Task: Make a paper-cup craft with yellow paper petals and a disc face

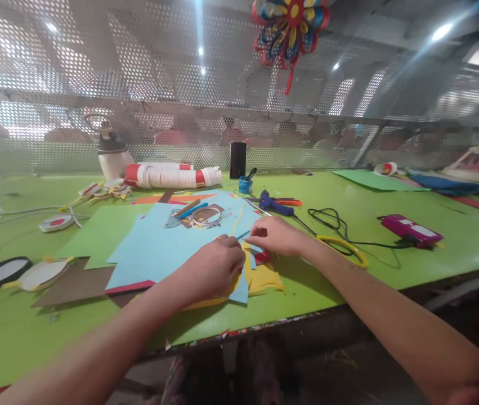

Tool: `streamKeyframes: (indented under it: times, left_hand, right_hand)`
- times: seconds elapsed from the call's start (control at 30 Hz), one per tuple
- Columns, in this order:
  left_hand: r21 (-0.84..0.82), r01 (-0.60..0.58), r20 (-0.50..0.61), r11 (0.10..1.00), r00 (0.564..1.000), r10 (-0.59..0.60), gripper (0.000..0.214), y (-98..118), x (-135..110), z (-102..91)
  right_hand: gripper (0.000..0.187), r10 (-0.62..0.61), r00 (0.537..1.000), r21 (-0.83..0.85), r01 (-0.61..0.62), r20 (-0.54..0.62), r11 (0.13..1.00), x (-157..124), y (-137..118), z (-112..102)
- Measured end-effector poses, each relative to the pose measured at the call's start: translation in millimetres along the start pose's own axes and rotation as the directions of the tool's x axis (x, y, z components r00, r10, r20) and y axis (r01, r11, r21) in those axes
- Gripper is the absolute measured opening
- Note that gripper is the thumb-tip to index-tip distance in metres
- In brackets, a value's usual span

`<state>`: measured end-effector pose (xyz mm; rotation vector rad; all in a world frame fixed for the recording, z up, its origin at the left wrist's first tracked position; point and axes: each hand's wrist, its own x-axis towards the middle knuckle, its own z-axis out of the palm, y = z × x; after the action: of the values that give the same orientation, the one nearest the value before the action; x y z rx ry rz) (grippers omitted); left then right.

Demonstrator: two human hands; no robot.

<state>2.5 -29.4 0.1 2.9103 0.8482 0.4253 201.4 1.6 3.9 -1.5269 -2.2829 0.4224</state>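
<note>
Here, left hand point(218, 265) curled, pressing on yellow paper point(264, 277) atop blue sheet point(155, 247); right hand point(273, 235) pinches small paper piece just beside it (grip unclear). Risk: loose sheets slide on desk point(391, 270), thin paper tears; glue gun point(273, 205) cord beyond right hand may snag.

The surface point(433, 264) is bright green. On it lie a light blue paper sheet point(159, 247), yellow paper point(264, 278) and brown card point(74, 284). Toward the far edge sit a white roll with red bands point(171, 175), a blue glue gun point(275, 205) and a magenta box point(410, 229); a red, blue and yellow paper flower point(290, 25) hangs above.
</note>
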Motion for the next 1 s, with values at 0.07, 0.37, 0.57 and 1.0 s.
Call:
streamKeyframes:
  times: [0.07, 0.37, 0.57, 1.0]
  left_hand:
    - [-0.03, 0.042, 0.0, 0.999, 0.999, -0.042, 0.023, 0.9, 0.5, -0.1]
    - [0.034, 0.169, 0.046, 0.985, 0.984, -0.17, 0.03, 9.8, 5.7, 1.9]
    - [0.037, 0.215, 0.054, 0.976, 0.975, -0.217, 0.029, 11.4, 6.2, 2.2]
    - [0.003, 0.211, 0.018, 0.978, 0.977, -0.211, 0.029, 8.5, 4.8, 4.1]
  right_hand:
    - [0.022, -0.016, 1.0, -0.027, 0.016, 0.01, 1.0, -1.1, 4.4, 1.7]
    - [0.023, -0.036, 0.999, -0.045, 0.036, 0.02, 0.998, -1.7, 4.9, 0.6]
    - [0.043, 0.056, 0.998, 0.072, -0.054, -0.035, 0.996, 1.2, 2.9, 4.9]
    - [0.032, 0.027, 0.999, 0.588, -0.045, 0.039, 0.808, -10.5, -7.6, -4.9]
